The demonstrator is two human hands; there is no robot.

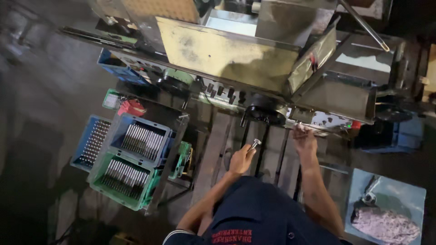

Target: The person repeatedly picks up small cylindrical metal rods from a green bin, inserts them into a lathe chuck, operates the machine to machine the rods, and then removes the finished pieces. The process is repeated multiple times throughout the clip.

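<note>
The person stands tight against the machine (236, 54), and the slatted wooden platform (227, 149) underfoot leaves only a narrow strip between body and the machine's front edge. To the left the dark floor (41, 90) opens out wide; to the right a grey-blue stool top (399, 195) closes the gap.

Left hand (241, 159) is up in front of the body, fingers curled around a short shiny metal pin (255, 144), its head poking up past the knuckles. Right hand (303, 136) reaches forward to the machine's front ledge, fingers pinched narrow on something small and bright there; what it is, I cannot tell.

Crates now, stacked at the left: a green crate (121, 179) nearest, a blue crate (143, 138) just behind it, both filled with rows of silvery rods lying side by side. A flatter blue tray (91, 143) beside them carries rows of small dark pieces. Further back sits a small green basket (111, 100) with a red rag (131, 107) touching it.

On the stool top lie a pinkish cloth (386, 226) and a metal tool (370, 193). A black round knob (263, 109) juts from the machine front, just left of the right hand's reach, and a thin rod (363, 25) slants across the upper right.
</note>
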